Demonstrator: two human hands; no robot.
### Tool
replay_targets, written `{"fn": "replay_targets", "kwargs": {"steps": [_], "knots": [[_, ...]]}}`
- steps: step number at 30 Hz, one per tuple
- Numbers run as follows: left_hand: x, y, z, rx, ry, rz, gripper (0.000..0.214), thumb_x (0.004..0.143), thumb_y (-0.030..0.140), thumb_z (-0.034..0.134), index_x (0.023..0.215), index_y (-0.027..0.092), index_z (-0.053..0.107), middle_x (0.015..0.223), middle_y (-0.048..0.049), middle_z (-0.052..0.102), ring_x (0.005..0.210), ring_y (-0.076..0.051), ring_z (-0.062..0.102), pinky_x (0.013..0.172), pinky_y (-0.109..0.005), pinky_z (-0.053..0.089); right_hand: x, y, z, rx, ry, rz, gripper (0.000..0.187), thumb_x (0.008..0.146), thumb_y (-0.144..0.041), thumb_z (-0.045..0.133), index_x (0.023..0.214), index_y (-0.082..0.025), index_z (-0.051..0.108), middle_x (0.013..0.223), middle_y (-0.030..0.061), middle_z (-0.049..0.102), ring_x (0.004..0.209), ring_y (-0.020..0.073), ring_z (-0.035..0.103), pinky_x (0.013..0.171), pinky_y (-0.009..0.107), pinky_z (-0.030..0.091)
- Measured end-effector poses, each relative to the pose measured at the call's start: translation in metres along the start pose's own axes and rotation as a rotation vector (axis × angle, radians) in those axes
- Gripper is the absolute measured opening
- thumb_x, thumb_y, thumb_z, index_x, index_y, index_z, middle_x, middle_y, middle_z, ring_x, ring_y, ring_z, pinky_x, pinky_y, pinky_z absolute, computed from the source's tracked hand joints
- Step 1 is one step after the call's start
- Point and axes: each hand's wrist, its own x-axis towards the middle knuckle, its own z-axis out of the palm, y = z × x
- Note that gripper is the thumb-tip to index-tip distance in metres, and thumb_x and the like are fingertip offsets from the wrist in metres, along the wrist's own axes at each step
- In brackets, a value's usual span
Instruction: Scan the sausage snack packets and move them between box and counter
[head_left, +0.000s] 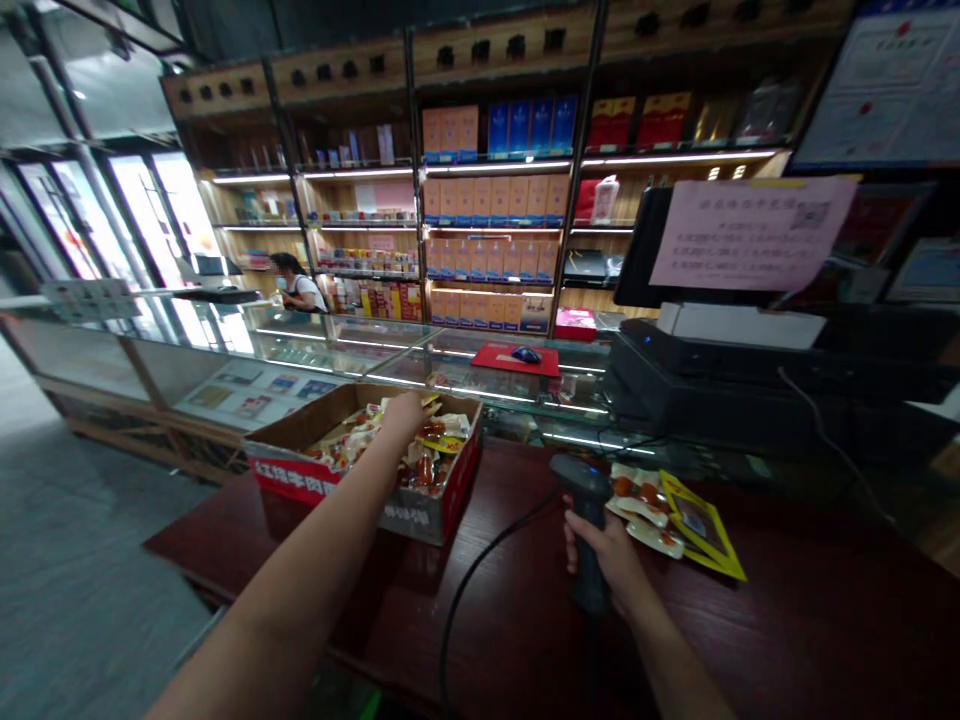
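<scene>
Holding a dark, pistol-shaped scanner (582,480) with black cable (454,612)

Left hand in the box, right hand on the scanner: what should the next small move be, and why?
Probably lift a packet out of the box with the left hand, since that hand reaches in among the contents, the right hand grips the scanner, and more packets lie on the table beside it.

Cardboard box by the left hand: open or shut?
Open. Nothing covers the top of the cardboard box; packets show inside, and the left hand reaches in.
</scene>
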Motion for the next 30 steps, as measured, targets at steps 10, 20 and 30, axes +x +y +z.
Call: {"fn": "replay_targets", "kwargs": {"steps": [10, 20, 30], "knots": [[-0.011, 0.021, -0.015, -0.932, 0.315, -0.076, 0.011, 0.075, 0.023, 0.056, 0.075, 0.018, 0.046, 0.078, -0.0038, 0.058, 0.074, -0.018, 0.060, 0.067, -0.033, 0.051, -0.002, 0.006, -0.008, 0.051, -0.007, -0.010, 0.050, 0.064, -0.040, 0.073, 0.102, -0.017, 0.052, 0.053, -0.0070, 0.054, 0.039, 0.0092, 0.048, 0.035, 0.022, 0.044], [-0.094, 0.100, 0.033, -1.924, 0.007, -0.003, 0.022, 0.068, 0.025, 0.064, 0.072, 0.016, 0.045, 0.070, 0.0028, 0.054, 0.066, -0.009, 0.056, 0.075, -0.039, 0.055, -0.009, 0.000, -0.011, 0.097, -0.075, -0.059, 0.046, 0.067, -0.038, 0.072, 0.102, -0.017, 0.052, 0.055, -0.0064, 0.054, 0.039, 0.0091, 0.048, 0.037, 0.023, 0.044], [-0.113, 0.116, 0.102, -2.102, -0.037, -0.253, 0.008, 0.079, 0.012, 0.052, 0.072, 0.014, 0.048, 0.073, -0.0001, 0.057, 0.069, -0.009, 0.059, 0.086, -0.045, 0.051, -0.010, -0.001, -0.011, 0.042, -0.067, -0.069, 0.049, 0.067, -0.040, 0.071, 0.104, -0.016, 0.051, 0.053, -0.0069, 0.054, 0.037, 0.0096, 0.049, 0.036, 0.023, 0.044]]}}
